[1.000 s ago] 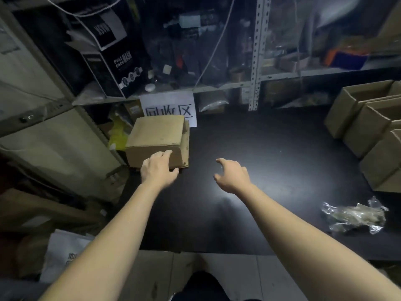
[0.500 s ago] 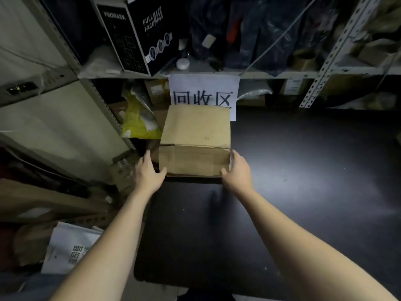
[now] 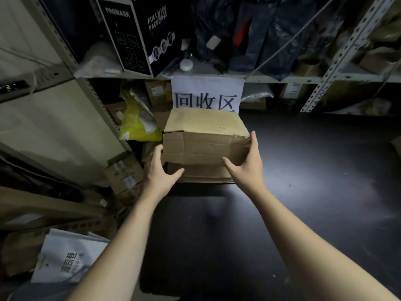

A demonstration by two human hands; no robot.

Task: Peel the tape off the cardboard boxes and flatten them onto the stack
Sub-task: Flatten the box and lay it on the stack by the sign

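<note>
Just below the white sign (image 3: 207, 92) stands the cardboard box (image 3: 206, 144). The left hand (image 3: 159, 173) and right hand (image 3: 247, 165) press its sides, fingers nearly straight, thumbs on its front. It is likely being fetched; next, it needs turning to find the tape, which is unseen here.

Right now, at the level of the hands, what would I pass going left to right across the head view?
In order: small labelled carton → left hand → cardboard box → right hand → black tabletop.
</note>
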